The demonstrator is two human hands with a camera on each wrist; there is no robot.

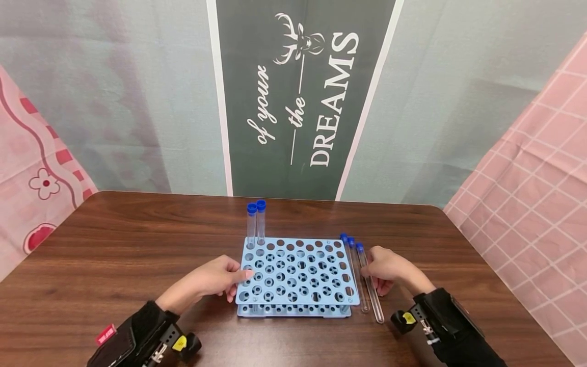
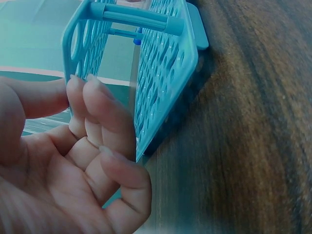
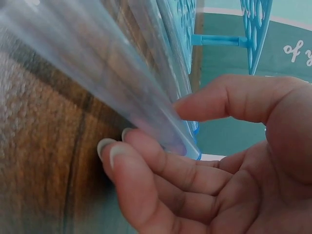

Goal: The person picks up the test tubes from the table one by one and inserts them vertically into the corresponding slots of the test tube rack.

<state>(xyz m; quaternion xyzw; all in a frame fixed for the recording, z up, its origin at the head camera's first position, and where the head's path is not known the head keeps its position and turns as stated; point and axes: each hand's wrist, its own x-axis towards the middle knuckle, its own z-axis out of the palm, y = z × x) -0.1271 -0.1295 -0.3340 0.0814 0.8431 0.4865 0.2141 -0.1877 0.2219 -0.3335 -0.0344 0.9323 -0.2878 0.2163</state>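
A light-blue test tube rack (image 1: 298, 302) with rows of round holes stands on the wooden table. My left hand (image 1: 217, 278) grips its left edge, thumb over the top plate and fingers curled below; the left wrist view shows the fingertips at the rack (image 2: 136, 18). Two blue-capped test tubes (image 1: 251, 227) stand upright in the back left corner. Right of the rack, my right hand (image 1: 389, 267) pinches a clear test tube (image 1: 374, 302) near its blue cap. In the right wrist view this tube (image 3: 112, 73) passes between thumb and fingers.
Two more blue-capped test tubes (image 1: 351, 242) lie side by side between the rack and the held tube. Behind the table (image 1: 160, 229) hangs a grey-green cloth (image 1: 183, 102) with printed lettering. Pink cloths (image 1: 527, 204) hang at both sides.
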